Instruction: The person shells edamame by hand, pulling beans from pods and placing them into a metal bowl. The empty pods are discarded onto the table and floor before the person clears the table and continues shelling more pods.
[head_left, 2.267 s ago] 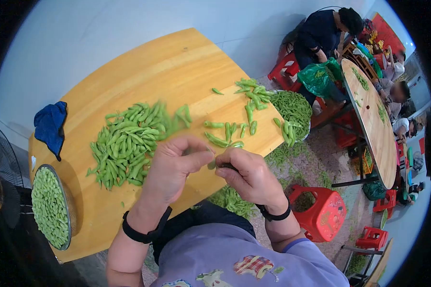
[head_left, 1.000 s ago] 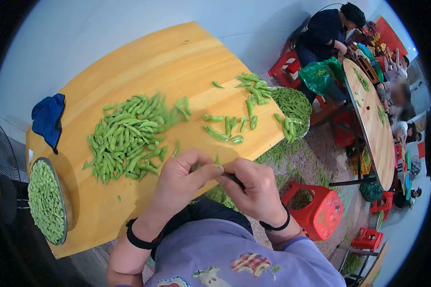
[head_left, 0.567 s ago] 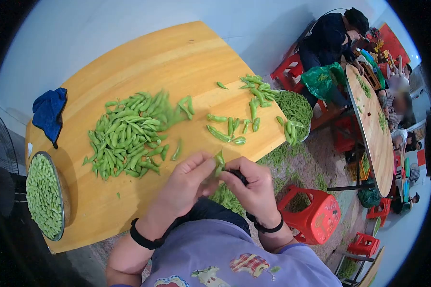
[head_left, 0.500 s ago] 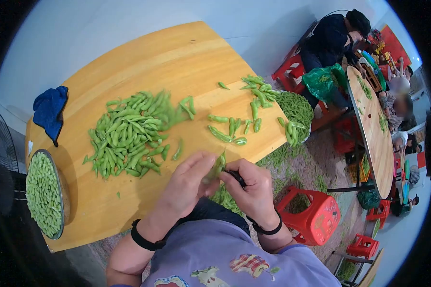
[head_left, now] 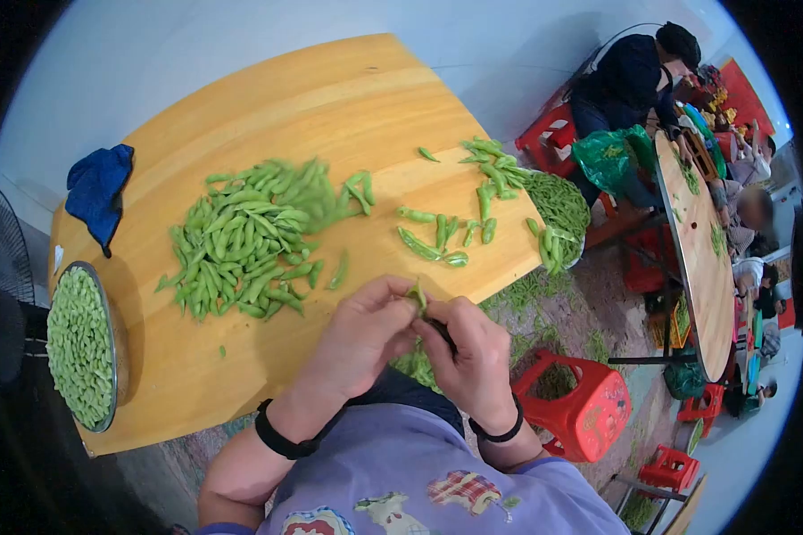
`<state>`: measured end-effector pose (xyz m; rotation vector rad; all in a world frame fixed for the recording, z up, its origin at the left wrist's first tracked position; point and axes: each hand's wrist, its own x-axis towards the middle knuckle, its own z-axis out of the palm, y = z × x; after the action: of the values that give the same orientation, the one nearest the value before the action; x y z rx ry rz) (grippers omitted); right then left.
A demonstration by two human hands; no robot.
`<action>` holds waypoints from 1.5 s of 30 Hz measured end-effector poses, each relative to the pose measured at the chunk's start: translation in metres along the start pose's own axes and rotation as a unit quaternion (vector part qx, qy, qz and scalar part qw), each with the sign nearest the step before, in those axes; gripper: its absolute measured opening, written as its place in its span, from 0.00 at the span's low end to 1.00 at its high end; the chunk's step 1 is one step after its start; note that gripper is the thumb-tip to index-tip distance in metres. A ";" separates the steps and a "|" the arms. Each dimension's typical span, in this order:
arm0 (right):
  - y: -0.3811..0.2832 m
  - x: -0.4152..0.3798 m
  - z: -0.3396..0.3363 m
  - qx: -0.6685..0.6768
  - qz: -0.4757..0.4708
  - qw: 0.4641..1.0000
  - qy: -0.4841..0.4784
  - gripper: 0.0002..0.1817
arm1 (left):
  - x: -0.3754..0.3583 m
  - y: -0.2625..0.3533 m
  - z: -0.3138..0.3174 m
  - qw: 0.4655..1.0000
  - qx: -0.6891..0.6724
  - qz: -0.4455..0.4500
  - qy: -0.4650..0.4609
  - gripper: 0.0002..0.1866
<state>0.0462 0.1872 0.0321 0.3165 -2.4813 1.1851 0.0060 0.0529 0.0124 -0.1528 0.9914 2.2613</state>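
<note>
My left hand [head_left: 370, 334] is closed on a green soybean pod [head_left: 418, 294], whose tip sticks up between the fingers. Right beside it, my right hand [head_left: 468, 352] is wrapped around a small black tool [head_left: 442, 333], mostly hidden by the fingers, with its fingertips against the pod. Both hands are held together just off the table's front edge. Ahead of them on the wooden table [head_left: 330, 107] lies a large heap of soybean pods [head_left: 241, 236]. More loose pods [head_left: 424, 245] are scattered to the right.
A metal bowl of shelled beans [head_left: 78, 348] stands at the table's left end, near a blue cloth [head_left: 100, 196]. Past the right corner is a container of green pods [head_left: 558, 209]. A red stool [head_left: 589, 410] stands on the littered floor. A person [head_left: 629, 80] sits by another table [head_left: 700, 267].
My hands have drawn closer together around the pod, and less of the black tool shows. The view has shifted slightly; the heap and the bowl look the same.
</note>
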 end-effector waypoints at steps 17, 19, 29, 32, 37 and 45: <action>0.013 -0.008 -0.002 0.027 -0.016 0.999 -0.038 0.14 | -0.009 -0.008 -0.016 0.998 0.008 -0.069 0.008 0.08; 0.020 -0.001 -0.007 0.017 0.068 0.998 0.008 0.14 | -0.016 0.003 -0.013 0.993 0.084 -0.078 0.022 0.05; 0.035 0.001 -0.014 0.317 0.257 0.909 0.082 0.16 | 0.015 0.055 -0.054 0.516 0.801 0.229 0.198 0.07; 0.030 0.000 -0.012 0.275 0.243 0.930 0.010 0.12 | 0.021 0.055 -0.048 0.511 0.815 0.165 0.219 0.07; 0.028 -0.002 -0.007 0.266 0.235 0.932 -0.080 0.08 | 0.021 0.066 -0.055 0.666 0.698 0.196 0.178 0.06; 0.018 0.021 0.009 0.441 0.250 0.842 -0.184 0.10 | -0.003 0.048 -0.028 0.987 0.137 0.080 0.039 0.03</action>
<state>0.0185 0.1907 0.0230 0.1201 -2.1697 2.6971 -0.0250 0.0084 0.0231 -0.0437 1.3885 2.2463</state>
